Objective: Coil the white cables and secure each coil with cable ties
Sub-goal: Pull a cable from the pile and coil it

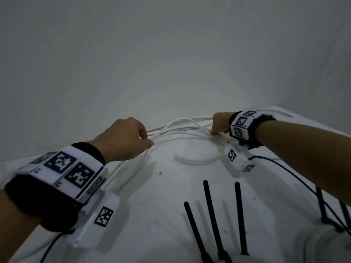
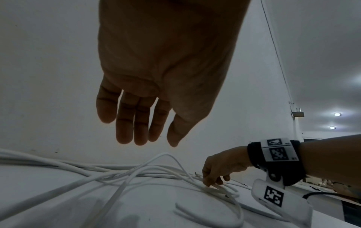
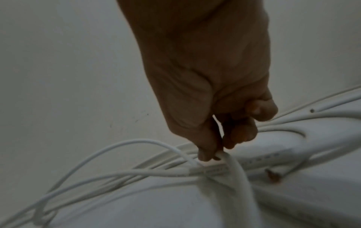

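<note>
White table surface (image 1: 152, 215), large, carries everything; a pale wall (image 1: 171, 54) rises behind it. All places below are taken from the cable bundle.

White cables (image 1: 182, 128): a loose, uncoiled tangle lying along the table's far edge against the wall. Long axis runs left to right across the head view. Several strands arch up off the surface in the middle, the tallest loop (image 2: 166, 155) standing clear of the rest. One strand leaves the bundle's left end and trails toward the near side of the table. A flatter arc of cable (image 1: 197, 160) lies just on the near side of the bundle, curving up to its right end.

Left hand (image 1: 125, 141): at the bundle's left end, above it. In the left wrist view its fingers (image 2: 125, 123) hang straight and relaxed, thumb apart, holding nothing; strands lie below the fingertips, apart from them.

Right hand (image 1: 220, 124): at the bundle's right end. Thumb and forefinger (image 3: 207, 148) pinch one thick strand where it bends down over the others; remaining fingers curled in.

Black cable ties (image 1: 210, 215): three, well to the near side of the bundle, lying spread like a fan, long axes pointing roughly toward the cables, heads nearest the person
</note>
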The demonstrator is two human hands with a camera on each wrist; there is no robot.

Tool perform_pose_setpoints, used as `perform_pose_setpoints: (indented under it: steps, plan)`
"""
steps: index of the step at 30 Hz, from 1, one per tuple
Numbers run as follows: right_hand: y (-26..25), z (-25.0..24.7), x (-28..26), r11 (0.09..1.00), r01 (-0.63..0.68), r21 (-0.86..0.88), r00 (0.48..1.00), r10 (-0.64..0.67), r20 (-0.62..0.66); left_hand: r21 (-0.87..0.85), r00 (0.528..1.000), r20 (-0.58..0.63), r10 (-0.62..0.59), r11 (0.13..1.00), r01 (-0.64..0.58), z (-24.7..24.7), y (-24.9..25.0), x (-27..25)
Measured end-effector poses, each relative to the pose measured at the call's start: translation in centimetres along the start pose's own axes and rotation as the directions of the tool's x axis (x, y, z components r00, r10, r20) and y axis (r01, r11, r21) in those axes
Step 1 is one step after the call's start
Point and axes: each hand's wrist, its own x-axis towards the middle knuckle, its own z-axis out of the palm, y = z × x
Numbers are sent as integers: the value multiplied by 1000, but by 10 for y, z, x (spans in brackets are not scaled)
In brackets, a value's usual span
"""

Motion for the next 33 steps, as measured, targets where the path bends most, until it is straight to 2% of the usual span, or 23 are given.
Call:
perform_pose_setpoints:
  steps: [2,4,5,6,7,9,10,11,12,14,16,17,18,20,22,24,25,28,31,33]
  plan:
    - [0,-12,-11,1000,9,-6,999,-10,-47,-16,1000,-11,-3,1000,2,-4,3,-5]
    - [-2,-34,-30,996,53,72,977,-37,-209,-32,999,-34,-3,999,2,-13,7,-15]
    - [-3,-47,-43,983,108,149,942,-54,-330,-37,999,-50,-7,999,5,-18,8,-21]
    - [-4,-62,-57,958,206,198,874,-89,-477,-46,997,-73,-6,999,3,-24,9,-27]
    - [-6,-77,-74,924,309,226,785,-113,-609,-60,994,-109,-5,998,-2,-30,10,-33]
    - [-15,-109,-115,843,481,240,621,-134,-773,-129,977,-214,-8,991,-20,-45,13,-46]
    - [-20,-124,-138,794,554,252,558,-128,-820,-169,961,-276,-10,985,-38,-53,16,-52]
    - [-24,-137,-161,742,614,271,516,-118,-848,-193,941,-337,-16,980,-52,-61,20,-59]
    - [-26,-148,-184,694,658,291,497,-111,-860,-205,919,-393,-21,977,-65,-69,24,-67]
    - [-28,-158,-222,625,704,337,505,-106,-857,-258,868,-494,-47,962,-95,-82,34,-83]
    - [-28,-155,-251,607,705,366,528,-105,-843,-421,820,-567,-82,884,-203,-93,43,-98]
    - [-27,-150,-261,610,693,384,546,-96,-833,-540,830,-550,-91,797,-270,-97,46,-105]
    - [-24,-144,-273,614,674,411,569,-77,-818,-653,870,-488,-75,692,-307,-102,51,-115]
    - [-17,-128,-287,584,632,510,644,-28,-765,-795,945,-326,-3,541,-273,-105,56,-130]
    - [-11,-111,-303,535,584,610,713,22,-701,-859,971,-235,51,456,-232,-105,58,-153]
    - [-7,-96,-317,479,549,685,762,51,-646,-873,979,-178,98,444,-203,-99,54,-171]
    - [-7,-89,-323,450,538,713,781,51,-622,-860,980,-158,124,470,-198,-94,51,-179]
    - [-12,-67,-338,333,507,795,834,42,-550,-825,974,-174,145,519,-225,-82,42,-196]
    - [-23,-45,-347,122,457,881,882,64,-466,-852,980,-169,107,484,-200,-74,39,-205]
    - [-31,-32,-350,-30,426,904,902,92,-422,-829,976,-212,49,520,-206,-68,37,-206]
